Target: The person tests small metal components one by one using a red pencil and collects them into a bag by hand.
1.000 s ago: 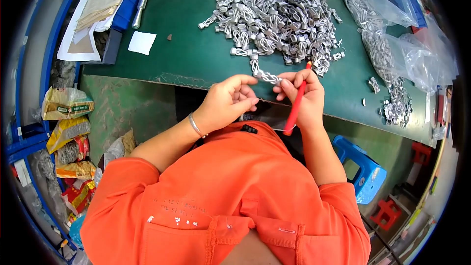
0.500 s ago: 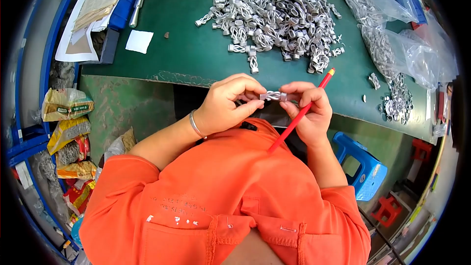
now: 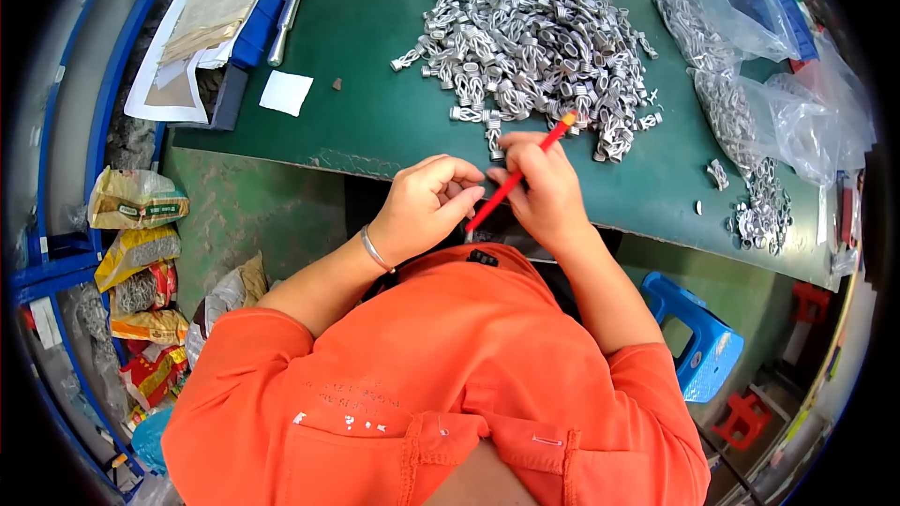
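My left hand [image 3: 427, 204] is held in front of the orange shirt, at the near edge of the green table, with its fingers curled in. Whether a small part is inside those fingers is hidden. Close beside it, my right hand [image 3: 546, 189] grips a slim red pencil-like stick [image 3: 507, 186] with a yellow end, slanting down toward the left hand. The fingertips of both hands nearly meet. Just beyond them lies a heap of grey twisted metal pieces [image 3: 525, 37] with ribbed ends, a few of them loose at its near side.
Clear plastic bags of metal pieces [image 3: 717, 98] lie along the table's right side, near small loose parts [image 3: 761, 211]. White paper [image 3: 285, 93] and a blue bin [image 3: 258, 33] with papers are at left. A blue stool [image 3: 698, 337] stands below right.
My right hand has moved left toward the left hand, bringing the red stick with it. The twisted metal piece held between both hands earlier no longer shows. The view has shifted slightly.
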{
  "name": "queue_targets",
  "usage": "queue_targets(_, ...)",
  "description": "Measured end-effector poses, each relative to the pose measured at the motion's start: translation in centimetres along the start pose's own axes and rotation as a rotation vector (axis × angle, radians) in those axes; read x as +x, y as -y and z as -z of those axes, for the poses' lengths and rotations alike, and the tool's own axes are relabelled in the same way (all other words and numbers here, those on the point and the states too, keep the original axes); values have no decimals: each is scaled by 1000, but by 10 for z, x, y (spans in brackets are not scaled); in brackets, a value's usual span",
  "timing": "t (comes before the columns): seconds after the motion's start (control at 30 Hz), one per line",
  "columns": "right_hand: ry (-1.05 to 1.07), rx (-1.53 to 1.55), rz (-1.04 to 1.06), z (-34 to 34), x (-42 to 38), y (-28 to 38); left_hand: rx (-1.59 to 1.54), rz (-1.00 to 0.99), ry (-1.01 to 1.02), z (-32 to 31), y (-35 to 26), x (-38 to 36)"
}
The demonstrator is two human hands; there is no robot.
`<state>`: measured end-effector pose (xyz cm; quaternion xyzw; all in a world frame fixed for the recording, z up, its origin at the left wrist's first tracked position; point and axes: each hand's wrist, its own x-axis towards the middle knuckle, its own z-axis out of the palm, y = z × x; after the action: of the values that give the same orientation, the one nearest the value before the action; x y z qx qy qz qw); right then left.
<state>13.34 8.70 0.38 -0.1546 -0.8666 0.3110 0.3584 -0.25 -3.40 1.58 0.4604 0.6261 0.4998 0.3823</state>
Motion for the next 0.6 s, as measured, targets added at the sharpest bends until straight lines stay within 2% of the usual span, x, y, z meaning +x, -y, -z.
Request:
queue_targets(0.1,-44,-103,23,-12,-2,-12,-83,23,-58,-1,2,0)
queue_targets(0.17,-105,41,-197,-10,-9,-11,-95,49,-24,1,5,-2)
queue_targets(0.2,-124,144,-348,-6,-9,-6,-97,49,-24,1,5,0)
queue_targets(0.27,-220,729,-610,1,-9,-1,-274,140,-13,0,5,2)
queue_targets(0.33,-166,892,-775,18,-8,9,-384,120,-38,-5,6,7)
queue_targets(0.43,-140,1000,-784,24,-18,9,-496,104,-5,-8,-4,10)
queue_targets(0.5,-140,1039,-657,22,-24,9,-482,81,18,-7,-7,10)
queue_targets(0.53,-139,1040,-660,21,-28,8,-466,57,44,-7,-8,10)
queue_targets(0.6,-164,909,-509,20,-34,8,-387,-17,50,-8,-6,10)
